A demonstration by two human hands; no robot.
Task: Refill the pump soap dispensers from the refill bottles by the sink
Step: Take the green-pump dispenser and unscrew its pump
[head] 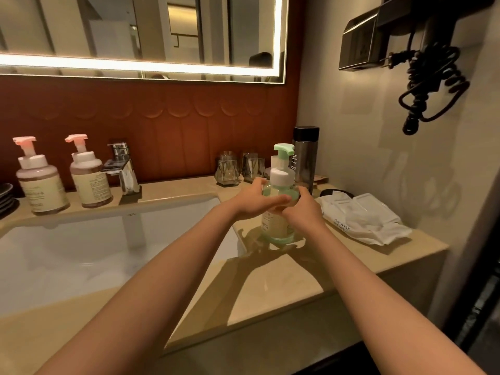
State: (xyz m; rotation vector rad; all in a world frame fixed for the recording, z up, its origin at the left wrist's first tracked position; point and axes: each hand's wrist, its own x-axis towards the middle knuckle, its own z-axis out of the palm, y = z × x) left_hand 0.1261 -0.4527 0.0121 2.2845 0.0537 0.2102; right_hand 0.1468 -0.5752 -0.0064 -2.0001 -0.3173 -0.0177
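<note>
Working at tabletop [270, 280], right of sink [81, 253]. Pink-pump bottles [40, 185] [90, 182] well apart on the far left, untouched.

Gripping green-pump dispenser [280, 175] with both hands. Left hand [254, 204] wrapped round the shoulder, fingers curled across the front. Right hand [305, 209] clasping the right side lower down, fingers closed on the body. Stands upright, base on the tabletop, just in front of dark flask [305, 152].

Probably about to open it, judging by the grip. Plant the base and pin the body with one hand. Move the other up and twist at the collar, not the pump head. Lift the pump straight out and avoid squeezing the body.

Clear rounded body, pale green liquid showing at shoulder and base. Cream label partly hidden. White collar, mint pump head pointing right.
</note>
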